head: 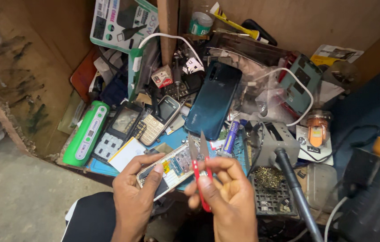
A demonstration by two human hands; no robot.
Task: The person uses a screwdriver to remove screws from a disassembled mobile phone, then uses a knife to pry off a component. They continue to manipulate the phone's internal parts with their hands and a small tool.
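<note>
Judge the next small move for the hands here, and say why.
Probably bring the blades down a little onto the board. The left hand holds the opened phone tilted, with its circuit board exposed. The right hand pinches the red-handled snips, blades parted and pointing up just beside the phone's right end, seemingly not yet on any part.

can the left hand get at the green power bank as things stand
Probably not right away: the left hand is gripping the opened phone. The green power bank lies uncovered to its left on the bench, so the path itself looks free.
</note>
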